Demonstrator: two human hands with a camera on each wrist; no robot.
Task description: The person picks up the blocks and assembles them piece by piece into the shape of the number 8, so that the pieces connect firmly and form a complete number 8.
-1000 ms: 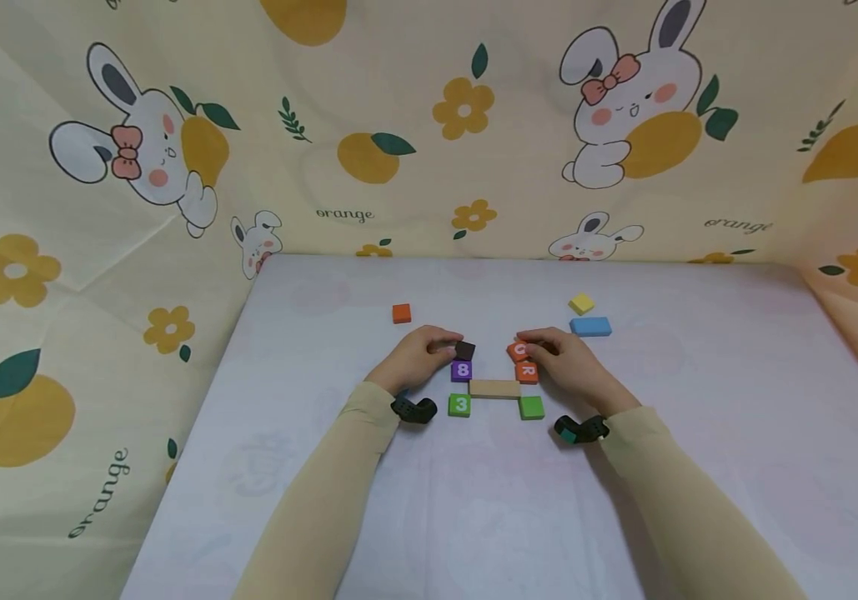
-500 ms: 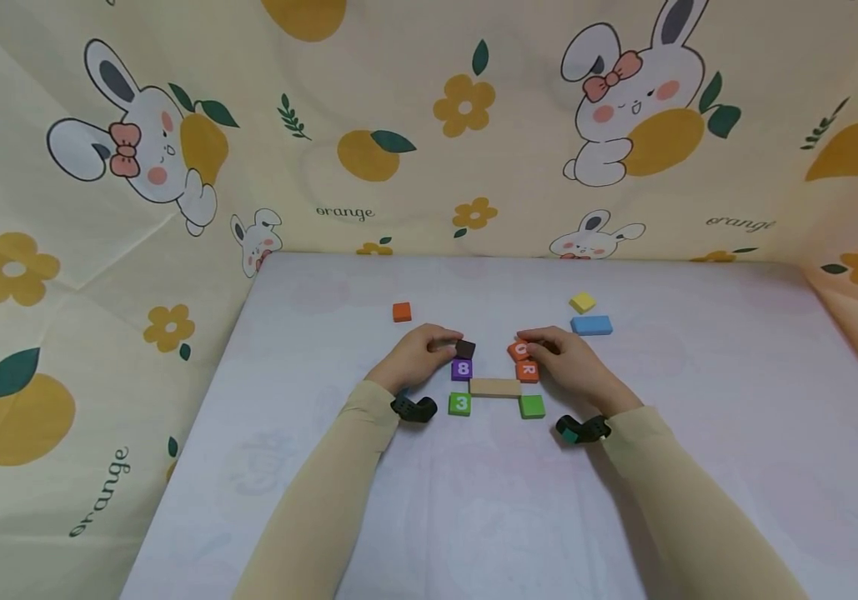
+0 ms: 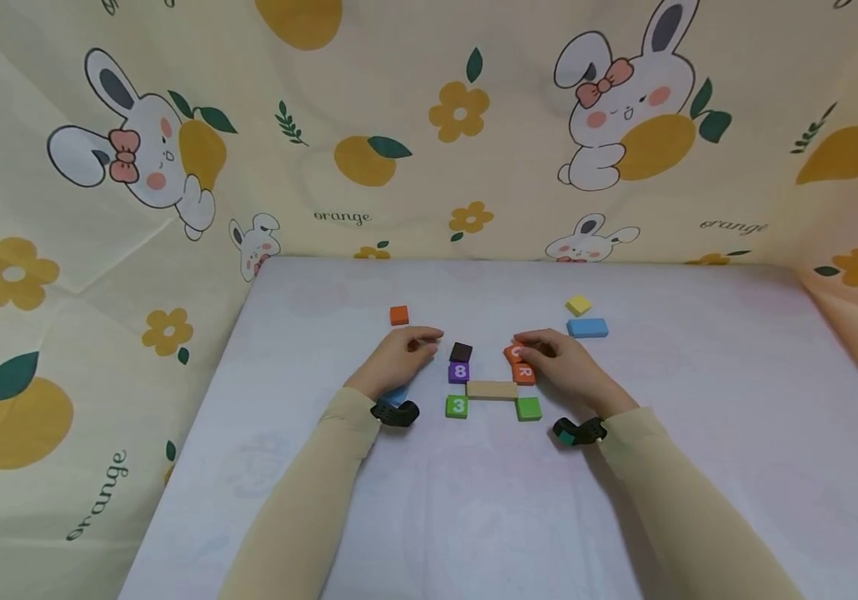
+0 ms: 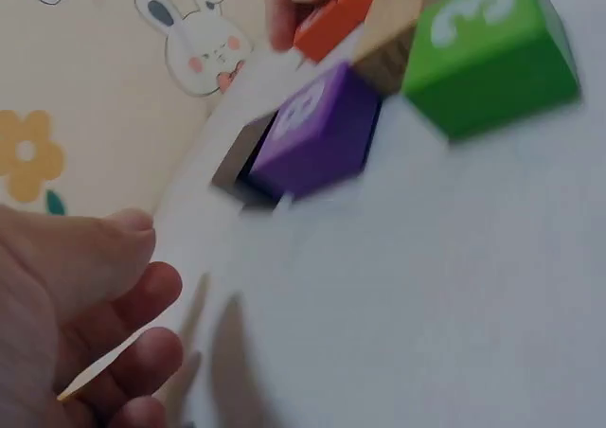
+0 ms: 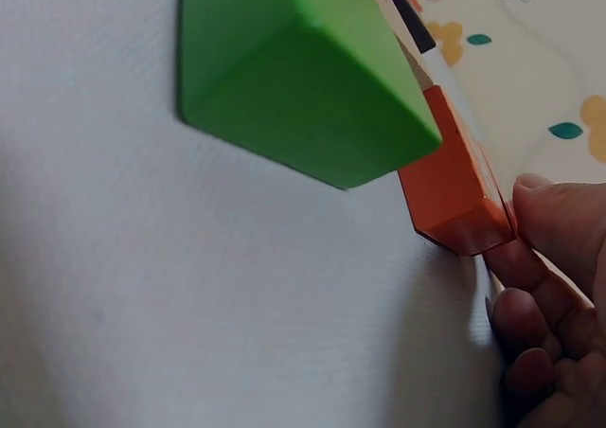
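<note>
My left hand (image 3: 394, 360) is to the left of a dark brown block (image 3: 461, 352), apart from it, with loose fingers and nothing held. That dark block lies against a purple block (image 3: 459, 372) marked 8. My right hand (image 3: 567, 367) pinches a tilted orange letter block (image 3: 513, 353), partly covered by its fingers. Just below sits a second orange block (image 3: 524, 374) marked R. A plain wooden block (image 3: 492, 390) spans the space between the two columns. At the near ends are a green block (image 3: 456, 406) marked 3 and another green block (image 3: 529, 408).
A red-orange block (image 3: 398, 315) lies behind my left hand. At the back right are a yellow block (image 3: 579, 305) and a long blue block (image 3: 588, 327). Something blue (image 3: 396, 395) shows partly beneath my left wrist. A printed cloth (image 3: 383, 108) hangs behind the white tabletop (image 3: 429, 500).
My left hand has let go of the dark brown block and moved left, leaving it against the purple block. My right hand stays at the orange letter block.
</note>
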